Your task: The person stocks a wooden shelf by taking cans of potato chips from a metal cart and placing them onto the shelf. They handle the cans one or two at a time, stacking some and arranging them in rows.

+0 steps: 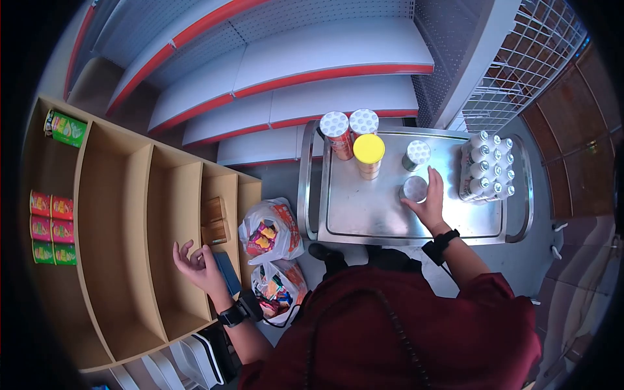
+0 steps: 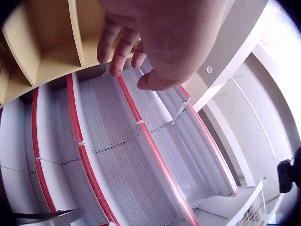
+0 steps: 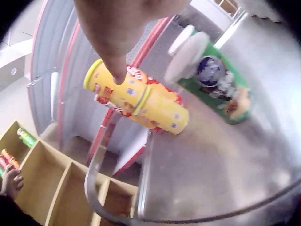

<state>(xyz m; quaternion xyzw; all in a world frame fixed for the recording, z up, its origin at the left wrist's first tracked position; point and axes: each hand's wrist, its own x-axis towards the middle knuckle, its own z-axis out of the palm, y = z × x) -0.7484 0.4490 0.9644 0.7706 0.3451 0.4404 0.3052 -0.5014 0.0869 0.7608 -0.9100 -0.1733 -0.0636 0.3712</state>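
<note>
In the head view my right hand is over the steel cart, thumb and fingers spread around a can with a pale translucent lid. The right wrist view shows the thumb apart from a green snack can with a white lid. A green can with a dotted lid stands just behind. To the left are yellow snack cans, stacked under a yellow lid, and red cans with dotted lids. My left hand, fingers loosely bent and holding nothing, hovers over the wooden shelf unit.
A pack of white-capped bottles stands on the cart's right side. Two plastic bags of snacks sit on the floor between cart and wooden unit. Red-edged metal shelves rise behind. Pink and green packs occupy the wooden unit's far-left compartment.
</note>
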